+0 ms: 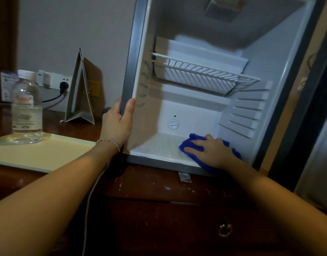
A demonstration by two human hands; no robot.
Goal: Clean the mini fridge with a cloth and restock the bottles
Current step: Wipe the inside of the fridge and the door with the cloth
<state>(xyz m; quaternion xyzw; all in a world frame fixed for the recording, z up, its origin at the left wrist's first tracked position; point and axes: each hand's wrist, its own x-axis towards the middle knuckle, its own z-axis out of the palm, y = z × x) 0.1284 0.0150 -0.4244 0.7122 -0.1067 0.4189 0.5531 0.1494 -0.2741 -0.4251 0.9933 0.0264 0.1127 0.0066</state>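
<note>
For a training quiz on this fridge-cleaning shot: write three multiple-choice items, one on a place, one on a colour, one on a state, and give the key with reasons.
1. Where does the water bottle stand?
A. on the wire shelf
B. on the cream tray
C. on the fridge floor

2. What colour is the cloth?
A. blue
B. white
C. red

3. What is the left hand doing?
A. hanging idle
B. lifting the bottle
C. gripping the fridge's front edge

Key: 1 B, the bottle rests on the tray left of the mini fridge. 2 A, the cloth under the right hand is plainly blue. 3 C, thumb and fingers wrap the frame.
</note>
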